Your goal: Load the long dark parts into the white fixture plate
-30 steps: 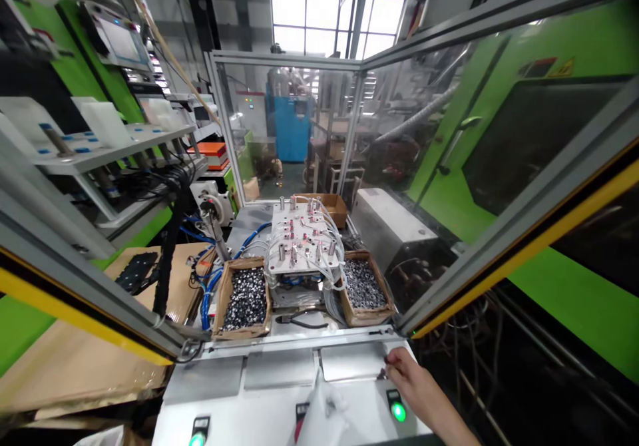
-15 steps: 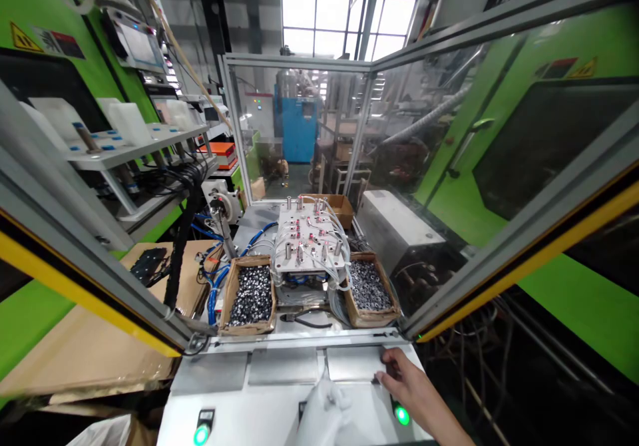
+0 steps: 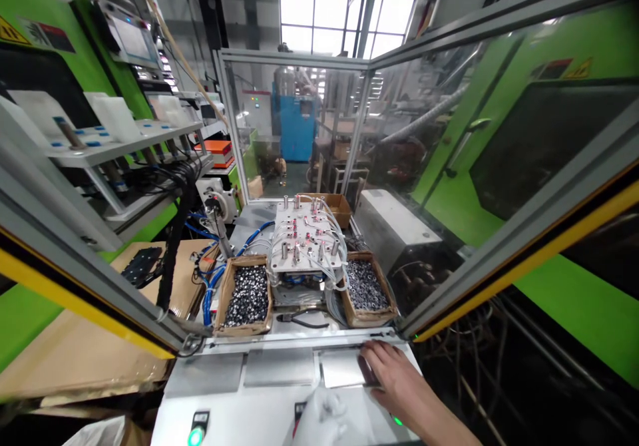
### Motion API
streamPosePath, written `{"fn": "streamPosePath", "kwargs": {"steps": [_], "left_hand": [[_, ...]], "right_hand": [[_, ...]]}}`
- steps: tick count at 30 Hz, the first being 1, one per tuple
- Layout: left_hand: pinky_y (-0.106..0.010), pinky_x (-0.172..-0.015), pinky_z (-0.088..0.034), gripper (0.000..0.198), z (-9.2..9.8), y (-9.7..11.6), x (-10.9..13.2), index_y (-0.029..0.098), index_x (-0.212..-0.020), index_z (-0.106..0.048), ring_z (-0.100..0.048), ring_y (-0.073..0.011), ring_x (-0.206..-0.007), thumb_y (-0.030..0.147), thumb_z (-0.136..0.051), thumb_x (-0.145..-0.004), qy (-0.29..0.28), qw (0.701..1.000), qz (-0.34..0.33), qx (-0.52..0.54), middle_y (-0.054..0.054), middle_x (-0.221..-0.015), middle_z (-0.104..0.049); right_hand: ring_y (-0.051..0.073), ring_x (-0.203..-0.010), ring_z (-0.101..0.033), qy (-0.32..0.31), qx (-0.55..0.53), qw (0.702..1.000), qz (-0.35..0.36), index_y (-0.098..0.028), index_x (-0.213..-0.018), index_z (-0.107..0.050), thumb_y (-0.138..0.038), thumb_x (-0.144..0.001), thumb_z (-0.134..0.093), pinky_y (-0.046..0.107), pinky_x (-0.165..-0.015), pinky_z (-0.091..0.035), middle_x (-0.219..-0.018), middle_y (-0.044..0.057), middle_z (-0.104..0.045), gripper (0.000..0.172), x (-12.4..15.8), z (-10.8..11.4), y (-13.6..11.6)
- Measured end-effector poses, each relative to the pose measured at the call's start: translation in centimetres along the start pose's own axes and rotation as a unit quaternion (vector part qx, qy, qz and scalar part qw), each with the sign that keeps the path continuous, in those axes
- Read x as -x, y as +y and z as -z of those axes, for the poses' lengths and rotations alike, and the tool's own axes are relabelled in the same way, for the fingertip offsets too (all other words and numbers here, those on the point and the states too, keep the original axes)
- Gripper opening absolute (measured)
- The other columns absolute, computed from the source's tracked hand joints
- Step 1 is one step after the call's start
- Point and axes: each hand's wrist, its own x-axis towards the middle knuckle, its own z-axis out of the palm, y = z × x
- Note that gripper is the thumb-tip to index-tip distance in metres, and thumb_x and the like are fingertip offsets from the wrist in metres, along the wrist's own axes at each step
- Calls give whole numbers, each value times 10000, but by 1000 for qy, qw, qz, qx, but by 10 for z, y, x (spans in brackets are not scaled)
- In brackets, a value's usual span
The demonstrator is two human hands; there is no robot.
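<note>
I'm resting the right hand (image 3: 394, 379) flat, fingers spread and gripping nothing, on the rightmost metal plate (image 3: 339, 370) of three along the front of the white console (image 3: 239, 413), just under the open guard frame (image 3: 299, 341). The left hand (image 3: 319, 416) is in a white glove at the bottom edge, loosely curled near the middle of the console; I cannot tell whether it is holding anything. The green button (image 3: 196, 437) on the left is glowing, and a second green glow (image 3: 398, 422) is showing just beside my right wrist. Past the frame, the fixture block (image 3: 305, 243) with pins and hoses is sitting between two cardboard boxes of small metal parts (image 3: 245, 295) (image 3: 366, 286). Risk as I judge it: the wrist is lying so near that lit button that a slide could be pressing it, and with the guard standing open, fingers creeping forward over the plate edge could be getting into the fixture zone.
</note>
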Motion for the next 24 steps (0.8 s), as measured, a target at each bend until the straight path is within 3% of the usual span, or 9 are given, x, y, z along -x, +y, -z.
{"fn": "streamPosePath", "kwargs": {"steps": [5,8,12,18,24], "left_hand": [[-269,-623,-321,317,-4,-3,2,195,-675,-465,-464,-93,-676,177,-754,-546,2,999,-5,41,6,-840,-533],[-281,-669,-358,291,-10,7,13,201,-674,-470,-478,-106,-706,207,-740,-564,22,999,-19,35,5,-846,-547],[-314,-748,-397,293,-18,24,32,223,-677,-496,-519,-163,-807,240,-762,-556,3,999,-34,7,11,-800,-530],[-327,-733,-381,303,-26,36,43,232,-693,-483,-479,-143,-727,306,-758,-587,-17,999,-51,5,24,-759,-502],[-348,-807,-432,292,-27,45,53,214,-704,-502,-523,-164,-804,333,-761,-646,-11,996,-80,-36,4,-830,-558]], "right_hand": [[370,-1213,-528,-10,95,995,9,-172,-1405,-517,-99,-717,-696,534,-1055,-405,-1344,150,-590,714,-11,-7,-9],[376,-1164,-546,-2,127,992,15,-141,-1359,-560,-122,-709,-738,525,-1027,-429,-1295,169,-609,674,-11,-13,-10],[372,-1127,-550,7,153,988,17,-130,-1328,-583,-167,-705,-768,527,-1005,-434,-1261,171,-614,651,-12,-14,-11],[343,-1077,-566,1,155,988,17,-152,-1248,-624,-255,-683,-825,493,-963,-456,-1218,148,-623,609,-17,-10,-11],[343,-1094,-579,-36,112,993,-10,-148,-1201,-643,-165,-674,-786,489,-947,-470,-1210,137,-632,547,-23,-2,-11]]}}
